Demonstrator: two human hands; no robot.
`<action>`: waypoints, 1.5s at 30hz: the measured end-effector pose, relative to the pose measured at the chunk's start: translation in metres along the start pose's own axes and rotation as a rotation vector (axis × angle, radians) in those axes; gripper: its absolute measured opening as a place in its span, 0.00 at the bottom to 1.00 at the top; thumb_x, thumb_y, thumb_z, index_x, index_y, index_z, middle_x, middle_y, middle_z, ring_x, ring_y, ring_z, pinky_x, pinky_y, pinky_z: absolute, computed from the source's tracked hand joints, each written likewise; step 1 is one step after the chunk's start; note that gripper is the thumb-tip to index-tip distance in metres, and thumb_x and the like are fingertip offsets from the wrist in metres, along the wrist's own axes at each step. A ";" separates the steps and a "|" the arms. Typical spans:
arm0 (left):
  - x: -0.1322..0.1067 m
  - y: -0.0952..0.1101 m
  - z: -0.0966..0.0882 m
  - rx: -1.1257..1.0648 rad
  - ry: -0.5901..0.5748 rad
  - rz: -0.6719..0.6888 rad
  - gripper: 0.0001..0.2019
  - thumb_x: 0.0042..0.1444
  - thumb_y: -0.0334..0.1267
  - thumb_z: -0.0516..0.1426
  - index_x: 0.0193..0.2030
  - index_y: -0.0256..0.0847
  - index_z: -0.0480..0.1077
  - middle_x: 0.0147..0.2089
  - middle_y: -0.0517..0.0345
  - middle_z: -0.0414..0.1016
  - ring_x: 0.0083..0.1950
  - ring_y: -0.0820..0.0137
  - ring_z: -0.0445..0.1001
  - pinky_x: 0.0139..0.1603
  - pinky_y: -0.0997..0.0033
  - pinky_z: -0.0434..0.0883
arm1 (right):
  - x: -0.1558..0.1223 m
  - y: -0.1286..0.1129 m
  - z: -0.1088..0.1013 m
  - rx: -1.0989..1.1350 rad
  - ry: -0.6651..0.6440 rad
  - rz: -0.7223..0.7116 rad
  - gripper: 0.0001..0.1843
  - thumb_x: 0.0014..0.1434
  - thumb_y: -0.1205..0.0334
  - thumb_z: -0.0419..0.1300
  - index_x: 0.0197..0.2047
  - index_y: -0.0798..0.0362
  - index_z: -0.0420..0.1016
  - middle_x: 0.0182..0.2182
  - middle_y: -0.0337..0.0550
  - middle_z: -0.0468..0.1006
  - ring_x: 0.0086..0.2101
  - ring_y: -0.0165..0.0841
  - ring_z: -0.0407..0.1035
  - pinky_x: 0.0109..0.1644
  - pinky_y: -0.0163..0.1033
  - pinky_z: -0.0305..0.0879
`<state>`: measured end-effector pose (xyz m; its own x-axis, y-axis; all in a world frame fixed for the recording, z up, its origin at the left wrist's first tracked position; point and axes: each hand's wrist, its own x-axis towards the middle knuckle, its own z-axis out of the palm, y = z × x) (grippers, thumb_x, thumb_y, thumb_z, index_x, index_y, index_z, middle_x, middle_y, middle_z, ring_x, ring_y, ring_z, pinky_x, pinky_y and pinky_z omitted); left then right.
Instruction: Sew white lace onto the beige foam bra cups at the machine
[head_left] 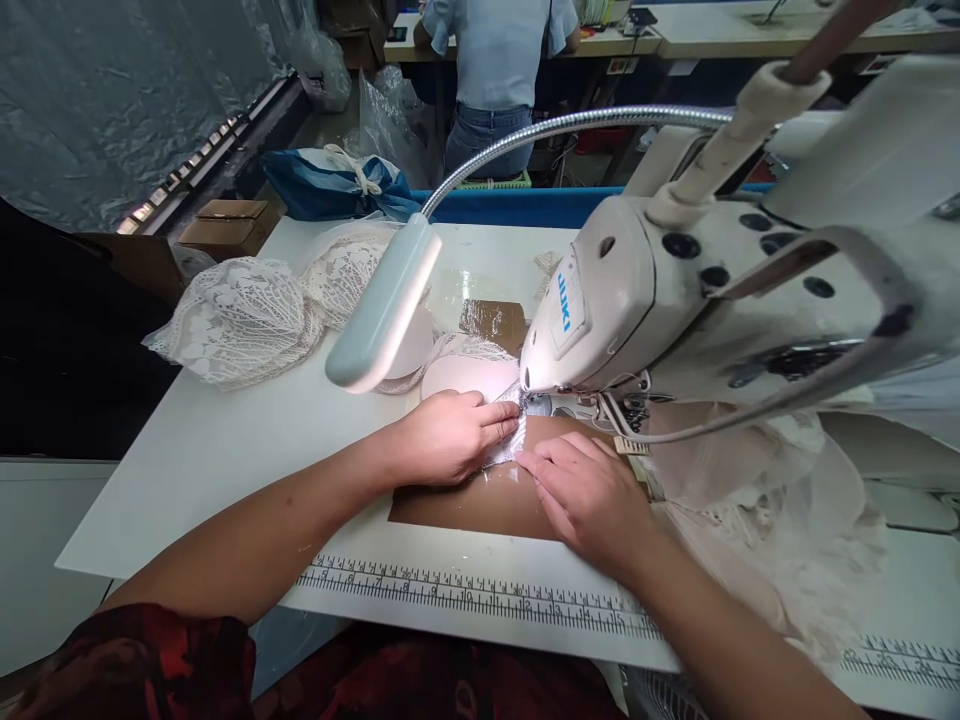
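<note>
1. While the left hand (454, 435) lies with its fingers close together on the white lace piece (501, 455), its fingertips point right, near the needle end of the sewing machine (600, 290); whether the thumb pinches the fabric I cannot tell.
2. The right hand (589, 490) is low over the brown sheet (465, 510), fingers bent slightly, the index fingertip at the near right edge of the lace; whether it grips that edge or only presses it I cannot tell.
3. The white lace piece sits between the two hands, over the brown sheet and just to the near left of the machine head, partly hidden by the left fingers.
4. Just beyond the left hand rests a pale rounded cup (461, 378), edged with lace along its far side.
5. On the far left of the white bench (225, 450) lies a heap of lace pieces (240, 320); at right, pale sheer fabric (772, 520) is bunched beside the right forearm.
6. A lit lamp (386, 305) on a curved metal neck hangs over the bench, left of the machine.
7. Along the near edge runs a printed ruler (465, 597).
8. At the far side, another person (495, 60) sits facing away at a second bench (712, 28).
</note>
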<state>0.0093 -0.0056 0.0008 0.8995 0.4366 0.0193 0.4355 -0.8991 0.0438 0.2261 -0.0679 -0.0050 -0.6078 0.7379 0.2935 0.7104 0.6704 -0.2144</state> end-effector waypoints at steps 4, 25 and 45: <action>-0.001 -0.001 0.000 0.016 -0.014 0.009 0.24 0.61 0.37 0.48 0.64 0.35 0.62 0.66 0.49 0.61 0.39 0.65 0.68 0.39 0.66 0.64 | -0.001 0.000 -0.001 -0.011 0.002 0.005 0.13 0.56 0.74 0.53 0.40 0.57 0.77 0.29 0.43 0.76 0.31 0.34 0.63 0.33 0.39 0.54; 0.003 -0.012 0.002 -0.036 0.081 -0.016 0.22 0.62 0.33 0.49 0.62 0.37 0.64 0.64 0.50 0.65 0.44 0.63 0.66 0.42 0.65 0.67 | 0.011 0.006 0.005 -0.255 0.026 0.139 0.20 0.55 0.75 0.52 0.47 0.54 0.76 0.33 0.45 0.76 0.34 0.37 0.63 0.38 0.41 0.55; 0.001 -0.004 -0.015 0.016 0.041 -0.223 0.21 0.65 0.42 0.47 0.61 0.35 0.64 0.62 0.43 0.64 0.57 0.54 0.63 0.49 0.57 0.64 | 0.001 0.011 0.007 -0.117 0.058 0.174 0.19 0.58 0.72 0.52 0.50 0.53 0.77 0.39 0.45 0.80 0.37 0.37 0.67 0.36 0.39 0.60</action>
<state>0.0083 -0.0013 0.0154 0.7786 0.6254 0.0512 0.6244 -0.7803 0.0360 0.2309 -0.0593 -0.0137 -0.4535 0.8338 0.3149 0.8412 0.5172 -0.1580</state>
